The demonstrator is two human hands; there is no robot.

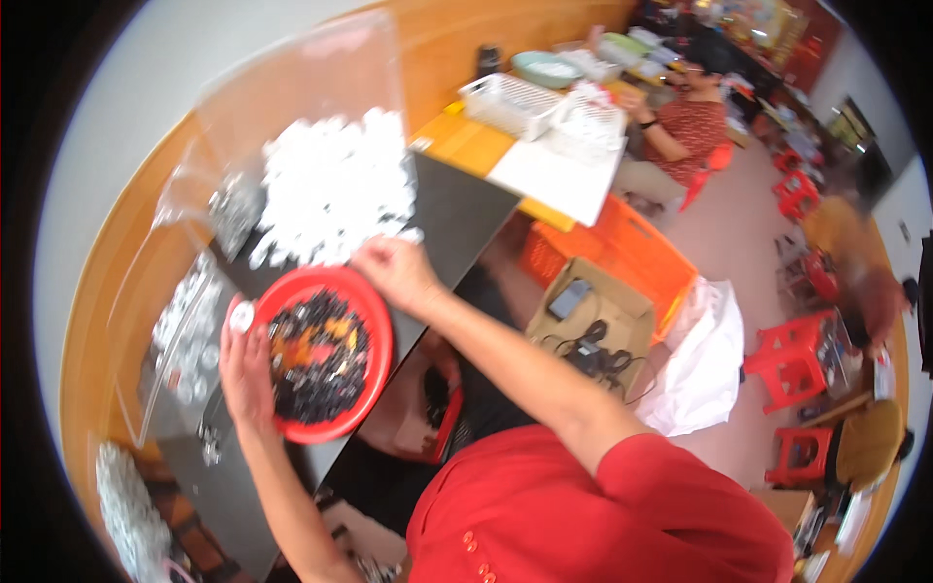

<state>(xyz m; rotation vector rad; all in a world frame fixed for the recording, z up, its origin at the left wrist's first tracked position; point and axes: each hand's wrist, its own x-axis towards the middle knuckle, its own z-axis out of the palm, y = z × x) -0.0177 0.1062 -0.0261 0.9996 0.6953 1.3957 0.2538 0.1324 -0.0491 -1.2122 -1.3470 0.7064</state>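
My left hand [246,374] is at the left rim of a round red basin [384,335], a small white disc [242,316] held at its fingertips. Many small black pieces [326,394] fill the basin, with some orange and yellow bits [309,348] among them. My right hand [397,275] is closed in a pinch just beyond the basin's far right rim, by the near edge of a spread heap of small white pieces [335,189]. Whatever its fingertips grip is hidden.
Clear plastic bags with parts [190,330] lie left of the basin on the dark table [457,209]. To the right are a cardboard box [622,301] with cables, an orange crate [646,248] and a white bag [700,369]. Another person [685,136] sits beyond, near white baskets [510,102].
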